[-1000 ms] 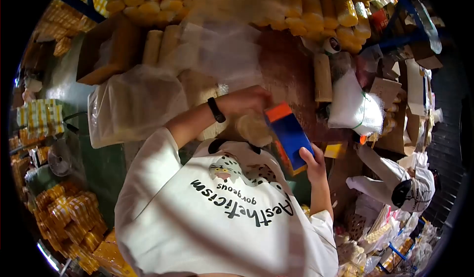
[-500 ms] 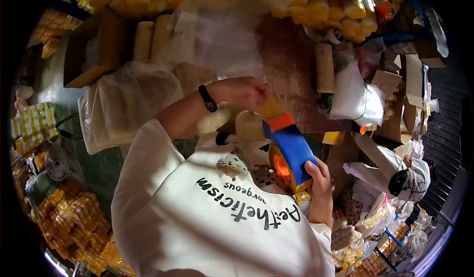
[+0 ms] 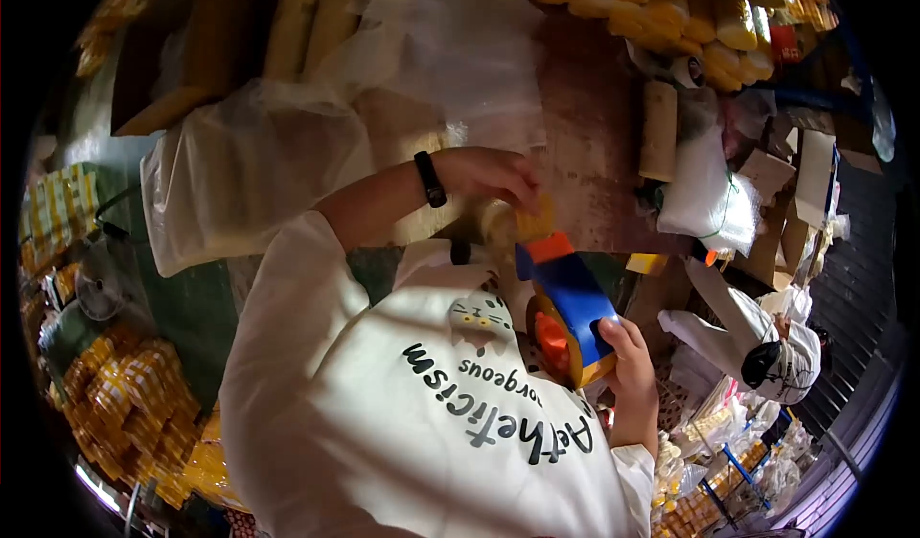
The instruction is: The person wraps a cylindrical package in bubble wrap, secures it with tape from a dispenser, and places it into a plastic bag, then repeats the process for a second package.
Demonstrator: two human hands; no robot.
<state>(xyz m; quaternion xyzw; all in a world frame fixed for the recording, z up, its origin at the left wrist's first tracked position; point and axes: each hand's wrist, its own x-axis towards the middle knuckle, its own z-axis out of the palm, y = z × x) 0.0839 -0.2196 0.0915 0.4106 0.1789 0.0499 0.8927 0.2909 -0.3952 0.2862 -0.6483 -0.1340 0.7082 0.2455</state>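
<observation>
My right hand (image 3: pixel 632 356) is closed around the lower end of a blue tape dispenser (image 3: pixel 580 294), its thumb lying on the blue casing. The dispenser has an orange front end and an orange hub, with yellowish tape around the hub. From its front a short strip of yellow packing tape (image 3: pixel 539 218) reaches up to my left hand (image 3: pixel 503 176). The fingers of that hand are bent together at the strip's end, and a black band is on the wrist. Both hands are in front of my white sweatshirt, at the near edge of the worktable (image 3: pixel 599 169).
A clear plastic bag (image 3: pixel 244 174) lies at the left of the table, near an open cardboard box (image 3: pixel 182 68). Paper-coloured rolls (image 3: pixel 658 131) and a bubble-wrap bundle (image 3: pixel 704 198) are at the right. Another person in white (image 3: pixel 757 337) is at the far right.
The view has shifted slightly. The left hand and dispenser remain close together, with the tape strip still between them.
</observation>
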